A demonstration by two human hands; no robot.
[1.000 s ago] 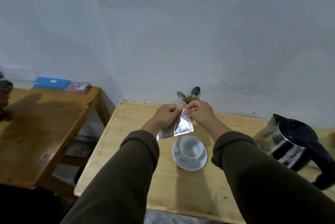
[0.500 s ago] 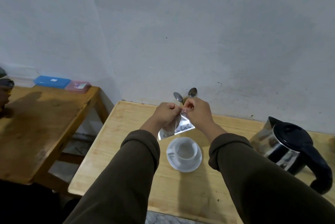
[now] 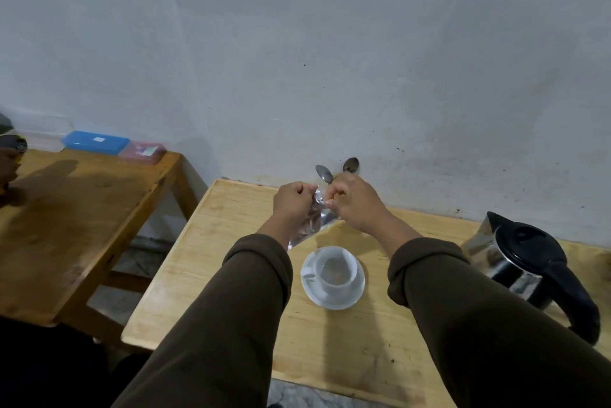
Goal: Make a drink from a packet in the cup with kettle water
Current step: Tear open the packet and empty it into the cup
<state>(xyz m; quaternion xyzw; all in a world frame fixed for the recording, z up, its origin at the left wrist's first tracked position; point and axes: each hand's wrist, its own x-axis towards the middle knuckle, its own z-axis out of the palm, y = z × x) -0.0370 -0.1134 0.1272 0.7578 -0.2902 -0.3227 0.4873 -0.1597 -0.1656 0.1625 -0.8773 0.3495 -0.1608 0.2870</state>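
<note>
A: Report grip state, both hands.

B: Left hand (image 3: 292,201) and right hand (image 3: 352,201) are each clenched on the top edge of the silver packet (image 3: 312,221), fingers pinching it from opposite sides. The packet hangs between them, tilted, above the desk (image 3: 347,351).

A: Location of the cup?

B: The white cup (image 3: 335,272) stands upright on a white saucer (image 3: 334,300) near the middle of the desk, just in front of the hands and below the packet. Its handle points toward the left edge.

A: Kettle?

B: The steel kettle (image 3: 525,262) with black lid and handle stands at the right edge, well apart from the cup, spout toward the wall.

A: Other items?

B: Two spoons (image 3: 324,173) stand at the desk's back edge against the wall, partly hidden by the right hand. A blue box (image 3: 96,142) and a pink box (image 3: 142,151) lie at the back edge of a second table (image 3: 76,219) to the left
</note>
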